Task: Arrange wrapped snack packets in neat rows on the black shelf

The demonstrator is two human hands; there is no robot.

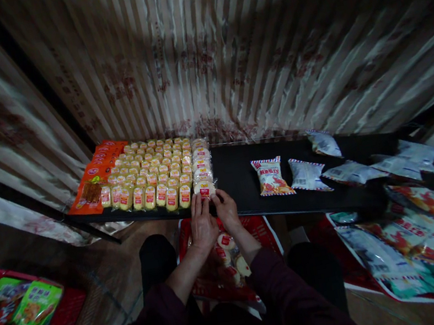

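Observation:
Both of my hands meet at the front of a column of round, pale wrapped cakes (201, 164). My left hand (204, 225) has its fingers on the near edge of the frontmost wrapped cake (204, 188). From the other side, my right hand (226, 209) grips the same cake, fingers bent and thumb close to the left hand. Left of this column stand rows of small yellow wrapped cakes (155, 173). An orange snack bag (91, 179) lies at the far left of the black shelf (234, 182).
On the shelf's right side lie a white-and-red snack bag (272, 177) and several silvery bags (308, 174). Below my hands sits a red bag of round cakes (229, 258). A red basket (72, 305) is at lower left, more snack bags (428, 243) at lower right. A pleated curtain (197, 48) hangs behind.

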